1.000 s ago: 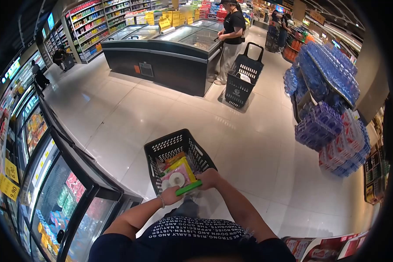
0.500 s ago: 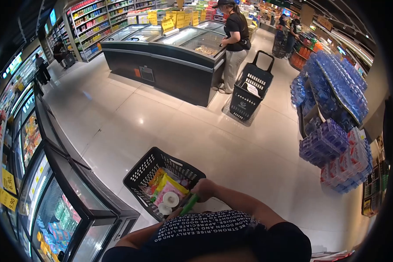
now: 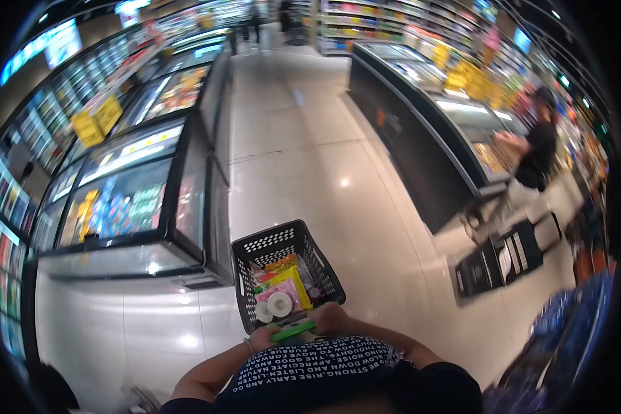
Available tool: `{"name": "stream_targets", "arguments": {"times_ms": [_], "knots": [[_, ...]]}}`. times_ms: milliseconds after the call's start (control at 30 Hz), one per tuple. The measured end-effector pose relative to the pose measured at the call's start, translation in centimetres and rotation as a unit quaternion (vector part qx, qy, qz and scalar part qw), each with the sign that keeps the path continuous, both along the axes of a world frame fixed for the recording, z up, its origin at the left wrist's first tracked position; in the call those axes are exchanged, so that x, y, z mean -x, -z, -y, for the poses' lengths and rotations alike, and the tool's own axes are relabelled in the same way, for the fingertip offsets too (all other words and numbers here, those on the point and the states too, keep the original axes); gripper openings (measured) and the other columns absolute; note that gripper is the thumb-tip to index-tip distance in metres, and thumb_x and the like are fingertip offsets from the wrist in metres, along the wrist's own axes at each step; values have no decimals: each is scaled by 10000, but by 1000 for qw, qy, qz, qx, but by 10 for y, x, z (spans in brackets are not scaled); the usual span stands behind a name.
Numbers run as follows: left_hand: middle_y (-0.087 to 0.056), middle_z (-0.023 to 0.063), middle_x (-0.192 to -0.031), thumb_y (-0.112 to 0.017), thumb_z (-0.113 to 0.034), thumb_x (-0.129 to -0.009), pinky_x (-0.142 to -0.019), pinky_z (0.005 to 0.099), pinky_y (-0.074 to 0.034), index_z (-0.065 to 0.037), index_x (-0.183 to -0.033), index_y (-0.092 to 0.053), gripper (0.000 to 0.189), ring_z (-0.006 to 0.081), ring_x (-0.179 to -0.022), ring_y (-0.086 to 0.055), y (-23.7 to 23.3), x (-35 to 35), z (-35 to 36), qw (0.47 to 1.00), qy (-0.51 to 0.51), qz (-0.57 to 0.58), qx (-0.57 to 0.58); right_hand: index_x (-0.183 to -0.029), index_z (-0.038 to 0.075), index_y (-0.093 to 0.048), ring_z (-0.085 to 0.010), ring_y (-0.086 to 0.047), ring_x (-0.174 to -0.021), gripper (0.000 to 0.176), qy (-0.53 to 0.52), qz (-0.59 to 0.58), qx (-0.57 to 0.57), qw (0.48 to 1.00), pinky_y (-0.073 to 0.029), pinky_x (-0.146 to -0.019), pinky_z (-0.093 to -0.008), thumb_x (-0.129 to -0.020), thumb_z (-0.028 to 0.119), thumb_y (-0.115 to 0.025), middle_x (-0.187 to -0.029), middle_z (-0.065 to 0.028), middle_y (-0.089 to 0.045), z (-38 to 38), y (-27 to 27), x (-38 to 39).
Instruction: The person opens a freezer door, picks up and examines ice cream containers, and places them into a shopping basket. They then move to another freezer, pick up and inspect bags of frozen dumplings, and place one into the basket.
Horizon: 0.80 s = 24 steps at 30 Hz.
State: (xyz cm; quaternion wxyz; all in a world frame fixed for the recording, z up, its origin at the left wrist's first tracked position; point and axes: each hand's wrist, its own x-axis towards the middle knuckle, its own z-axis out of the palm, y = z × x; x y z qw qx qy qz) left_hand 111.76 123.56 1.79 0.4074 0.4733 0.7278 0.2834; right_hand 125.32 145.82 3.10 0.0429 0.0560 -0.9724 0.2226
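The black basket is sitting low at twelve o'clock, left hand and right hand curling their fingers tight round its green handle. The freezer at nine o'clock is standing just beside it; a swing that way risks clipping it and tipping the packets.

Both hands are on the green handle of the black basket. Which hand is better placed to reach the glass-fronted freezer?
Left, probably. The left hand grips the green bar handle on the side nearest the glass-fronted freezer cabinet; the right hand is farther.
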Motion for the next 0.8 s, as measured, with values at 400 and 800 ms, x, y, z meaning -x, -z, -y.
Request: {"name": "stream_targets", "arguments": {"times_ms": [400,800], "knots": [[-602,133,-779,-636,-297,-716,-698,356,-459,-85,-920,-550,307,262,-762,-604,0,-138,-56,971,-240,5,-19,-592,127,-528,-269,-554,-464,270,-184,-38,-68,980,-435,-428,-386,-591,372,-643,-496,-72,-529,-80,-11,-23],[-553,248,-948,-596,-310,-772,-775,411,-424,-26,-1102,-373,490,369,-896,-551,24,-167,-130,969,-227,86,-39,-598,157,-549,-218,-572,-612,222,-329,-50,-192,923,-436,-575,-379,-578,358,-642,-586,-25,-548,-147,-13,22]]}}
